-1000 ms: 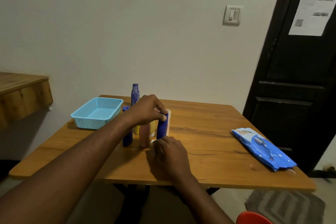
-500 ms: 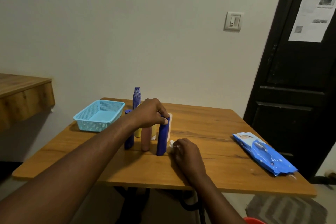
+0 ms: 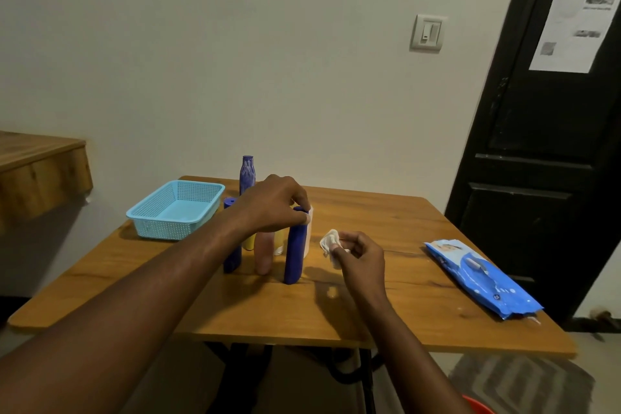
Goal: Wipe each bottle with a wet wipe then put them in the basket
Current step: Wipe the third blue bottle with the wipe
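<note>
Several bottles stand in a cluster at the middle of the wooden table (image 3: pixel 386 312). My left hand (image 3: pixel 272 205) grips the top of the nearest dark blue bottle (image 3: pixel 294 255), which stands upright on the table. Beside it are a pink bottle (image 3: pixel 263 252), another dark blue bottle (image 3: pixel 232 252), a yellow one (image 3: pixel 249 241), a white one (image 3: pixel 308 232) and a tall purple bottle (image 3: pixel 247 174) behind. My right hand (image 3: pixel 359 257) holds a crumpled white wet wipe (image 3: pixel 330 243) just right of the gripped bottle, not touching it. The light blue basket (image 3: pixel 174 208) sits at the table's left.
A blue pack of wet wipes (image 3: pixel 480 276) lies near the table's right edge. A black door (image 3: pixel 554 144) stands at the right, and a wooden shelf (image 3: pixel 40 165) juts out at the left. A grey mat (image 3: pixel 521 383) lies on the floor.
My right hand has lifted off the table in front of the bottles and moved right, bringing the crumpled wipe into sight. My left hand keeps its grip on the blue bottle.
</note>
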A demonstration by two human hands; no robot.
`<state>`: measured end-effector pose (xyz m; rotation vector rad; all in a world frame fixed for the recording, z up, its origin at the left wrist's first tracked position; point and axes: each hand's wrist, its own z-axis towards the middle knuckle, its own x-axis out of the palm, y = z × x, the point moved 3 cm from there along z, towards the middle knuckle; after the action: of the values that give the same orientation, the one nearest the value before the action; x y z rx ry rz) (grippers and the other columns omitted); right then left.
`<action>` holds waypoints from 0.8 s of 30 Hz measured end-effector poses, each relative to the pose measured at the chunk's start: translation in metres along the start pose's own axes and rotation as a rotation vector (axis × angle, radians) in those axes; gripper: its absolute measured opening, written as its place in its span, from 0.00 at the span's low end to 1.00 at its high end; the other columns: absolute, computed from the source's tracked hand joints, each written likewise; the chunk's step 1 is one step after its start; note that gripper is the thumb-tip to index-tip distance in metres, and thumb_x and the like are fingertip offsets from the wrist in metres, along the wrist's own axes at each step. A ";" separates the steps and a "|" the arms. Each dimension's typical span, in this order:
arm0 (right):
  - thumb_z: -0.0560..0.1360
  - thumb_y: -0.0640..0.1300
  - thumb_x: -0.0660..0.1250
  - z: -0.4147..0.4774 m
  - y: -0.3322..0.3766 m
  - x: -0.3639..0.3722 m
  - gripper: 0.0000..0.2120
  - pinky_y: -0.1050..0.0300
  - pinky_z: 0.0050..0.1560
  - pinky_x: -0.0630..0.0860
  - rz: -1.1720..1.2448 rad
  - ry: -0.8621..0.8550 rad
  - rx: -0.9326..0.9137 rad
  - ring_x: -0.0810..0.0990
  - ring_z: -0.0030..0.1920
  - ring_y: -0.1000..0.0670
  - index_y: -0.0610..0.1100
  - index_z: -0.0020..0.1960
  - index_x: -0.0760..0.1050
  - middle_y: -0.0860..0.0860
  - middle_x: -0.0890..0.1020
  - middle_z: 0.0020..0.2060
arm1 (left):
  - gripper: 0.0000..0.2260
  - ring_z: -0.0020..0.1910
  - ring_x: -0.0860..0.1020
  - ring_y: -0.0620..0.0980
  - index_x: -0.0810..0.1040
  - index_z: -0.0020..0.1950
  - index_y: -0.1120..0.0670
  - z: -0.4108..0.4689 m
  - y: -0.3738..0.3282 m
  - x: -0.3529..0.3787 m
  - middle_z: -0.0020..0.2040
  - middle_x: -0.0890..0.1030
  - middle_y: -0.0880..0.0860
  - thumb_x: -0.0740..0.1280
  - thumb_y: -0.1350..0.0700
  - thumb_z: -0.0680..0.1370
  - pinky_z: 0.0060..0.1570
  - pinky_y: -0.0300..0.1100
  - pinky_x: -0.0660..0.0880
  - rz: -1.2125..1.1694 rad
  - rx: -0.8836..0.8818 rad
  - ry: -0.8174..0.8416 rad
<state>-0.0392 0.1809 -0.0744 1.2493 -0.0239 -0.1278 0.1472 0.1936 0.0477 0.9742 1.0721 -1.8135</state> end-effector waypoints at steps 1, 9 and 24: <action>0.76 0.39 0.73 0.000 0.000 0.000 0.11 0.50 0.54 0.84 0.010 -0.001 -0.001 0.83 0.53 0.53 0.52 0.55 0.81 0.54 0.85 0.50 | 0.12 0.55 0.79 0.44 0.85 0.57 0.50 0.001 0.001 0.000 0.59 0.83 0.46 0.73 0.50 0.75 0.48 0.40 0.74 -0.004 -0.003 -0.003; 0.78 0.37 0.70 0.009 0.013 0.004 0.12 0.58 0.47 0.83 0.094 0.017 -0.004 0.84 0.52 0.53 0.54 0.53 0.81 0.54 0.86 0.49 | 0.10 0.48 0.81 0.39 0.86 0.53 0.47 0.009 0.017 -0.019 0.51 0.84 0.42 0.74 0.46 0.74 0.51 0.46 0.82 -0.157 -0.043 -0.127; 0.78 0.36 0.67 0.155 0.069 0.082 0.09 0.56 0.43 0.81 -0.114 0.270 -0.195 0.83 0.47 0.51 0.48 0.49 0.84 0.52 0.85 0.46 | 0.12 0.42 0.81 0.44 0.84 0.41 0.50 0.082 0.141 -0.038 0.40 0.84 0.45 0.76 0.42 0.72 0.42 0.46 0.79 -0.113 -0.322 -0.447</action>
<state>0.0339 0.0465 0.0360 1.0641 0.2876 -0.0577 0.2707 0.0830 0.0675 0.3014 1.0995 -1.7625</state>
